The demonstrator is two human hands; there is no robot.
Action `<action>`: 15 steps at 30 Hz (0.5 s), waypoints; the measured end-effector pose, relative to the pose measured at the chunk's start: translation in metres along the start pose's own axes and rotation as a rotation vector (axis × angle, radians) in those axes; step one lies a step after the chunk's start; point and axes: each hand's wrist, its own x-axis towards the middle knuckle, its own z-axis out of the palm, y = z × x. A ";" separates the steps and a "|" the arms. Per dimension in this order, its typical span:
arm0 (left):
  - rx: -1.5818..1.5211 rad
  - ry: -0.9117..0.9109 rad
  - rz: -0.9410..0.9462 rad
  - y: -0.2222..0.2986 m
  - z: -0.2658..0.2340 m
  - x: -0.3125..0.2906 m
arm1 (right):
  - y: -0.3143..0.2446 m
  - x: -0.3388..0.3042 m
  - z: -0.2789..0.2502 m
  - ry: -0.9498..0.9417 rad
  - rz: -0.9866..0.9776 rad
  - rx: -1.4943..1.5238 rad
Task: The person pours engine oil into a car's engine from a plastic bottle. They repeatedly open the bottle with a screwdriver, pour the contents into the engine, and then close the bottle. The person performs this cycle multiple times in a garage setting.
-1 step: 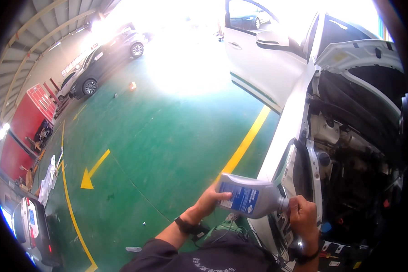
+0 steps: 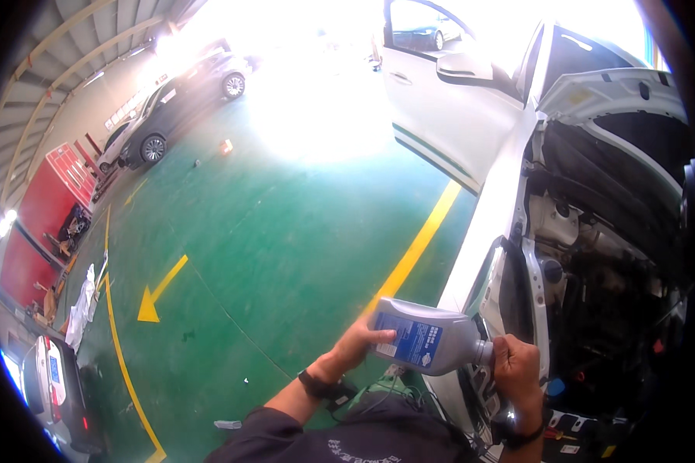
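Observation:
A grey plastic motor oil bottle point(image 2: 452, 339) with a blue label lies sideways between my hands, in front of my body. My left hand point(image 2: 357, 339) grips its base end, thumb across the label. At the neck, my right hand point(image 2: 515, 369) is closed in a fist; the mouth, and any cap on it, is hidden inside the fingers. Just right of my right hand is the engine bay point(image 2: 587, 309) of a white car point(image 2: 471, 262), under its raised hood point(image 2: 618, 96).
The white car's front door point(image 2: 448, 108) stands open beyond the fender. Dark cables point(image 2: 386, 393) hang by my waist. A green floor point(image 2: 270, 231) with yellow lines spreads to the left. Parked there are a dark car point(image 2: 177, 108) and another car point(image 2: 58, 390) at the lower left.
The bottle has shifted very slightly downward in my hands. Both hands keep their hold, and the surroundings look the same.

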 end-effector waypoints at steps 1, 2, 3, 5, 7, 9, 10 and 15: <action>0.014 -0.011 0.001 0.001 0.000 -0.001 | 0.002 0.001 0.001 -0.033 -0.016 -0.034; 0.019 -0.010 0.006 0.003 0.002 -0.001 | 0.002 -0.003 -0.002 -0.029 -0.021 -0.031; 0.006 -0.012 0.001 -0.002 -0.002 0.003 | -0.017 -0.002 -0.009 -0.030 0.055 0.110; 0.007 0.016 -0.004 -0.002 -0.001 -0.001 | -0.026 -0.001 -0.009 -0.043 0.123 0.279; 0.000 0.024 -0.006 -0.001 0.000 -0.004 | -0.022 -0.002 0.000 0.002 0.021 0.279; 0.012 0.029 0.007 0.000 -0.002 -0.005 | -0.019 -0.002 0.002 0.017 0.005 0.231; 0.023 0.027 0.012 -0.001 -0.002 -0.005 | -0.019 -0.001 0.002 0.021 0.015 0.210; 0.001 0.027 0.009 0.003 0.002 -0.004 | -0.020 -0.003 -0.005 0.045 0.016 0.191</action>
